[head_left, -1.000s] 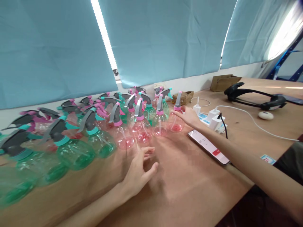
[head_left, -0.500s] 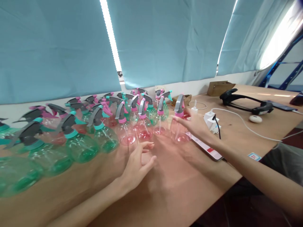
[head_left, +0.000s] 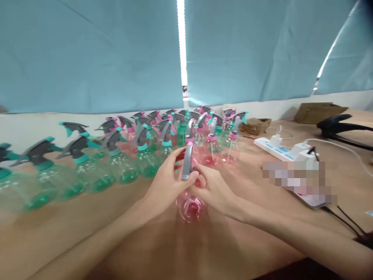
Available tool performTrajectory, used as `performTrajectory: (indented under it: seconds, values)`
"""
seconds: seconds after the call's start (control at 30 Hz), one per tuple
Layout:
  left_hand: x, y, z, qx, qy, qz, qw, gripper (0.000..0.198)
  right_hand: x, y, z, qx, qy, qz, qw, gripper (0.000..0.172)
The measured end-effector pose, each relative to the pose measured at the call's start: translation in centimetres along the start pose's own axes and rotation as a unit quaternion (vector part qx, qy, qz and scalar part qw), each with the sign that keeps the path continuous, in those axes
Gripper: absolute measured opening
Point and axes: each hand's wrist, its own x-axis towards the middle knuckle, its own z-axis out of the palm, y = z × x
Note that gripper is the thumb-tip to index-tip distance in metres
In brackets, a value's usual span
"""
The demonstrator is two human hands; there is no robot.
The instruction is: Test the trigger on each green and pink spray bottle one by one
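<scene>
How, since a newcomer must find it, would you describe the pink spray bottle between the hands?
Below the blue curtains, find the brown table with its rows of spray bottles. In front of them, near the middle, is a clear pink bottle. Unlike its neighbours, it has the left hand and right hand on it.

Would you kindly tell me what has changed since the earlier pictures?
The right hand has brought a pink spray bottle leftward and closer; the left hand, free before, now holds it too. The view swung left. The green bottles in front stayed put.
</scene>
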Motion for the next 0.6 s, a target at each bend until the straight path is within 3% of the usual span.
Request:
performTrajectory:
  seconds: [0.13, 0.27, 0.33, 0.43, 0.6]
  values:
    - [-1.1, -1.3, -2.3, 0.049, 0.021, -0.035, 0.998, 0.041, 0.9, -0.6, 3.4, -0.013, -0.017, -0.019, 1.0, 0.02]
    - [-1.5, -2.3, -3.4, 0.072, 0.033, -0.027, 0.996, 0.036, 1.6, -1.2, 4.8, -0.003, -0.038, -0.05, 0.998, 0.02]
    - [-1.5, -2.5, -3.6, 0.073, 0.031, -0.014, 0.997, 0.034, 1.8, -1.1, 4.7, 0.008, -0.072, -0.062, 0.995, 0.023]
    - [-1.2, -2.9, -3.4, 0.042, 0.022, 0.0, 0.999, 0.027, 1.7, -0.3, 3.8, 0.006, -0.149, -0.076, 0.986, 0.042]
    - [-0.7, -3.2, -2.5, -0.002, 0.059, -0.034, 0.998, 0.017, 0.8, 3.5, 1.8, -0.075, -0.223, -0.103, 0.967, 0.074]
